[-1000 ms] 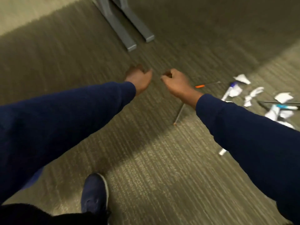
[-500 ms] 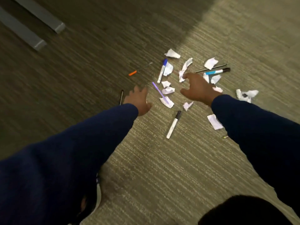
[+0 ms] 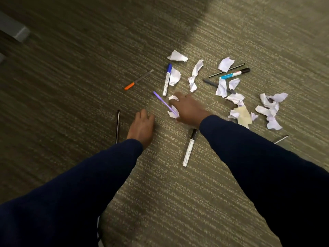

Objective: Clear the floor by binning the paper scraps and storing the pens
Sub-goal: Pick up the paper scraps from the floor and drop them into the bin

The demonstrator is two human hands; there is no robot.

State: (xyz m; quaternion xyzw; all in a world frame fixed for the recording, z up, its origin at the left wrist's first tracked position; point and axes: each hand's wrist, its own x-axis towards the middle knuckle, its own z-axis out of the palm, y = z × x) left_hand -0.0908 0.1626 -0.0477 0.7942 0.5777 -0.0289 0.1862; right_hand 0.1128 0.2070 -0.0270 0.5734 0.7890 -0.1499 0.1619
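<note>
Several white paper scraps (image 3: pixel 195 75) and pens lie scattered on the carpet. My right hand (image 3: pixel 189 108) reaches down with its fingers spread onto two small scraps (image 3: pixel 173 114), right beside a purple pen (image 3: pixel 162 101). My left hand (image 3: pixel 142 126) hovers low over bare carpet and holds nothing. A thin black pen (image 3: pixel 117 125) lies just left of it. A blue-capped white marker (image 3: pixel 167 80) and an orange-capped pen (image 3: pixel 138 79) lie beyond the hands. A black-capped white marker (image 3: pixel 189 148) lies between my forearms. A teal marker (image 3: pixel 234 74) and a grey pen (image 3: pixel 212 84) sit among the scraps on the right.
A grey metal furniture foot (image 3: pixel 19 32) stands at the far left edge. More scraps (image 3: pixel 270 104) and a yellowish piece (image 3: pixel 243 116) cluster at the right, with a silvery pen (image 3: pixel 281 139) behind my right sleeve. Dark shadow covers the upper left carpet.
The view has swung right and come closer to the litter. My right hand moved left from the right-hand scraps onto those by the purple pen; my left hand lowered toward the carpet.
</note>
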